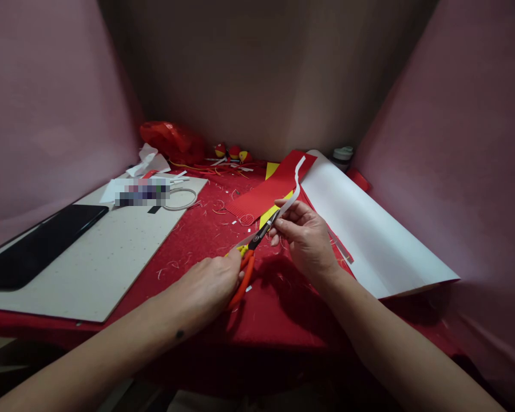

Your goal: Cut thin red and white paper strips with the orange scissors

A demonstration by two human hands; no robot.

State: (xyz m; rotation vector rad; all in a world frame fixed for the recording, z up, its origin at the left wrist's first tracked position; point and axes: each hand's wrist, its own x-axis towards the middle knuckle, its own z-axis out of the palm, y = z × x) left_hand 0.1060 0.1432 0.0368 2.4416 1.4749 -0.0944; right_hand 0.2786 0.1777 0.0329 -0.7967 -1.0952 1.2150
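Note:
My left hand (217, 280) is wrapped round the orange handles of a pair of scissors (242, 280), whose dark blades point up and to the right. A narrow white strip (298, 177) is pinched in my right hand (304, 234), and its free end curls upward over a red ribbed sheet (270, 189). The scissor tips are at the lower end of the strip, close to my right fingertips. Something yellow also shows beside my left fingers. Under the red sheet lies a yellow sheet (266, 216).
A grey board (124, 252) with a black phone-like slab (47, 243) lies left. On the right is a large white sheet (364, 234). Red plastic (171, 140) and small red-yellow figures (234, 152) are at the back. Threads and scraps dot the red cloth (184, 252).

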